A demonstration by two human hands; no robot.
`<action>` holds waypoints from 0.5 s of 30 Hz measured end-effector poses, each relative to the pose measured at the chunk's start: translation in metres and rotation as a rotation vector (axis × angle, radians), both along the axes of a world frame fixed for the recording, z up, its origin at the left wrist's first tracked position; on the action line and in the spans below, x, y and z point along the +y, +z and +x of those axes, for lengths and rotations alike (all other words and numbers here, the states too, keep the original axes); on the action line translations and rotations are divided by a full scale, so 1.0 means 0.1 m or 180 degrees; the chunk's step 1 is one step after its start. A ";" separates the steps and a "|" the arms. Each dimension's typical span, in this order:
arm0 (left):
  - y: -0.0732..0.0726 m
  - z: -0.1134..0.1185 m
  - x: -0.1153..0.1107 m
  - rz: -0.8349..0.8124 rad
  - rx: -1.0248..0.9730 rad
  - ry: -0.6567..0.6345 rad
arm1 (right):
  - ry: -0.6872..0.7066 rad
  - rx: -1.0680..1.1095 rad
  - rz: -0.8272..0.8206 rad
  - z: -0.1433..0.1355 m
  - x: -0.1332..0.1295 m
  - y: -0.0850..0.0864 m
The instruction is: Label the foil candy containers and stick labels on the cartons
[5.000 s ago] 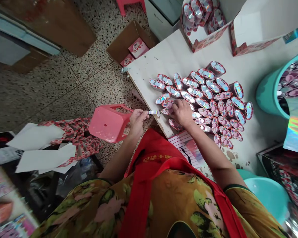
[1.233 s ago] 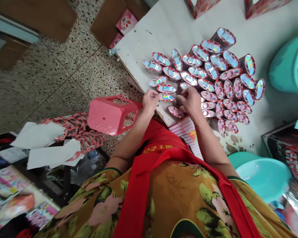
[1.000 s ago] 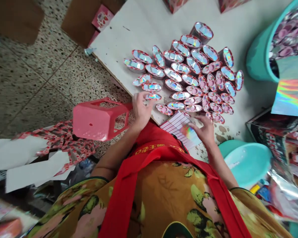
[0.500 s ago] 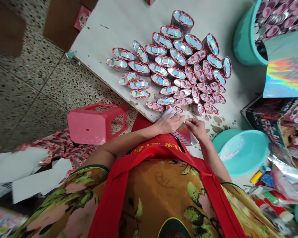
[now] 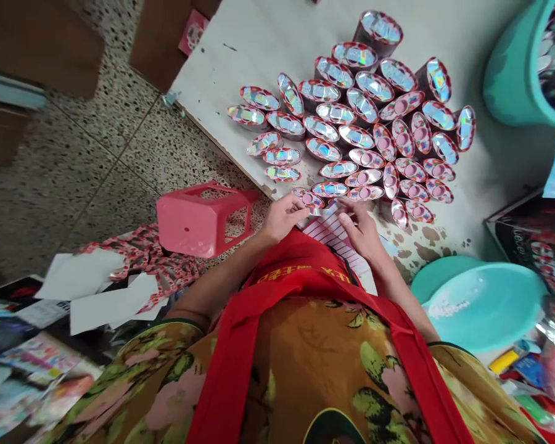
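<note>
My left hand [image 5: 282,218] is closed in a pinch, with a small strip of silvery foil [image 5: 315,211] at its fingertips. Just across from it, my right hand [image 5: 359,229] has its fingers bent, thumb and forefinger apart, the forefinger close to the foil's other end. Beneath both hands lies a striped sheet [image 5: 337,238] with purple lines. A red-rimmed oval piece with a pink disc [image 5: 308,198] sits right by my left fingertips. Beyond the hands stand several oval rolls [image 5: 334,113], topped with shiny foil or pink discs.
A turquoise bucket [image 5: 509,74] of pink and silver pieces stands at the back right. Nearer are turquoise basins [image 5: 494,311], one holding small white bits. Left of the table [image 5: 213,68] a pink stool [image 5: 189,225] stands on the speckled floor, near white sheets [image 5: 113,303].
My left hand has gone from lying flat on the sheet to pinching a foil strip. The right hand's pinch has loosened. The shiny sheet between them has moved out of sight, and the view has shifted left.
</note>
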State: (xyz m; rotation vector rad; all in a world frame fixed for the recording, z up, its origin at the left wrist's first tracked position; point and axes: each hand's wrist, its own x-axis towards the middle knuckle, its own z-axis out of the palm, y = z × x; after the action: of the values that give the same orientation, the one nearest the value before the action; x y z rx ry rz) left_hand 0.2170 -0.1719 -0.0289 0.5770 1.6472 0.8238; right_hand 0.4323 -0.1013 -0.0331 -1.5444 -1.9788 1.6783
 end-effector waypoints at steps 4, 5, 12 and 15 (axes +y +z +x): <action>-0.06 -0.13 0.00 -0.0076 0.0042 -0.0139 | 0.0035 0.0165 -0.0610 -0.29 -0.01 -0.14; -0.08 -0.15 0.00 -0.0122 0.0144 -0.0211 | -0.0010 0.0151 -0.0620 -0.34 -0.02 -0.18; -0.24 -0.22 0.10 -0.0111 0.2108 -0.0843 | -0.0037 -0.0709 -0.0013 -0.63 -0.02 -0.23; -0.32 -0.18 0.15 -0.0171 0.2450 -0.1108 | 0.0233 -0.1297 0.0231 -0.71 0.03 -0.24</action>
State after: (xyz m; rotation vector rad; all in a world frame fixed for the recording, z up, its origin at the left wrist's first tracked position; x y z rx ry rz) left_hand 0.1988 -0.1564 -0.0608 1.2042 2.1521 0.2983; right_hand 0.3610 -0.0986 -0.0568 -1.9320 -2.2790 1.3791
